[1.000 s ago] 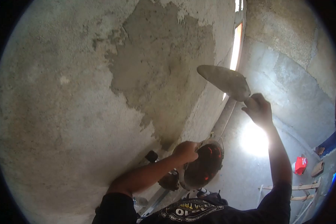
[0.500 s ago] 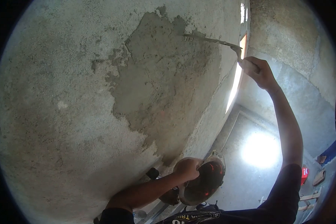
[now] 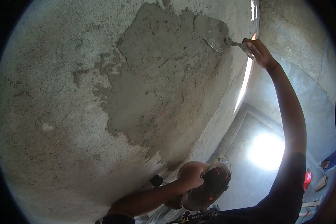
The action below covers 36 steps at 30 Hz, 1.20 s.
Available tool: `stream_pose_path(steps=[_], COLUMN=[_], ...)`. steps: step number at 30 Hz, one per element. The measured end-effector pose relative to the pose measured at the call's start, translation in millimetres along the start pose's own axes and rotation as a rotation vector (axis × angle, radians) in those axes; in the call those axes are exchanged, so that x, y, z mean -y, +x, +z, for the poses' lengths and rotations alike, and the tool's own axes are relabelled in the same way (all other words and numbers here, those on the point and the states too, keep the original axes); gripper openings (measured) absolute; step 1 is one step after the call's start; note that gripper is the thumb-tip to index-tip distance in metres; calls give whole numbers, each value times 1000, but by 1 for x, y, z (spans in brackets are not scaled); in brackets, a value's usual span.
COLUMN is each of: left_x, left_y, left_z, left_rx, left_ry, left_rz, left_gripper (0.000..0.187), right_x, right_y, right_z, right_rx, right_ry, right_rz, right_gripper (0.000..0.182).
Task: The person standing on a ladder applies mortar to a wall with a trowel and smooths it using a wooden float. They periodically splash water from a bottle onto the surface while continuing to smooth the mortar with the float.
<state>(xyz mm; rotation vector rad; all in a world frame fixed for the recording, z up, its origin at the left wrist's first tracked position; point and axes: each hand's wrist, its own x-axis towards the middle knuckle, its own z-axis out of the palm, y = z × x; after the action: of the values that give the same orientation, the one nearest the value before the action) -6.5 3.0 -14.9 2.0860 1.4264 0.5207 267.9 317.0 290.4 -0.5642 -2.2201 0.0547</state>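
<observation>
My right hand (image 3: 260,53), raised at the upper right, is wrapped round the handle of a trowel (image 3: 212,33). The trowel's blade lies against the upper right part of a darker patch of wet mortar (image 3: 160,71) on the rough grey wall (image 3: 52,89). Low in the view, my left hand (image 3: 191,174) is closed on the rim of a dark round pan (image 3: 207,188) with orange-red marks. The pan is held close to the wall's lower part, and the fingers under its rim are partly hidden.
A narrow bright opening (image 3: 244,84) runs along the wall's right edge. Strong light falls on the grey floor (image 3: 239,179). At the lower right are a red object (image 3: 307,180), a brownish block (image 3: 321,183) and wooden pieces (image 3: 310,204).
The trowel has turned from edge-on to flat against the mortar, and its blade face now shows. My right hand has shifted slightly right and up. The view has moved a little.
</observation>
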Motion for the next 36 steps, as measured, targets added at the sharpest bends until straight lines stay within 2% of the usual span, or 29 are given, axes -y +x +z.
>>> stream_pose_path(steps=[3,4,8,9,10,15,18,21,23,25,26,28,32,36], left_x=[-5,-7,-14,-13,-13,-12,-12,-9,-6,-8,-9,-14,-10,-11], left_y=[0,1,3,4,4,2,1,1,0,1,1,1,1,2], left_z=[-6,-8,-17,-17,-15,-9,-11,-10,-8,-7,-9,-13,-9,-14], left_rx=[-58,-97,-123,-108,-92,-73,-70,-14,30,32,29,59,38,22], left_ry=[-19,-33,-56,-51,-46,-31,-43,-22,10,20,20,18,10,7], left_rz=[37,59,84,84,87,48,20,-10,-16,-59,-56,-87,-68,-40], left_gripper=[43,43,44,46,48,48,47,49,53,52,52,52,52,51], right_x=[-4,-5,13,16,16,12,15,48,72,79,79,76,79,62], right_y=[-4,-8,-32,-36,-44,-74,-93,-94,-88,-84,-83,-79,-65,-46], right_z=[10,7,33,35,42,32,16,12,11,14,15,19,23,21], right_rx=[-40,100,108,152,97,76,65,-13,-24,-145,-145,-143,25,42], right_ry=[-4,-13,172,248,265,262,432,550,500,256,254,159,89,5], right_rz=[-19,96,105,169,214,240,418,411,385,179,177,43,58,66], right_gripper=[61,56,60,60,60,62,59,56,50,45,45,44,42,44])
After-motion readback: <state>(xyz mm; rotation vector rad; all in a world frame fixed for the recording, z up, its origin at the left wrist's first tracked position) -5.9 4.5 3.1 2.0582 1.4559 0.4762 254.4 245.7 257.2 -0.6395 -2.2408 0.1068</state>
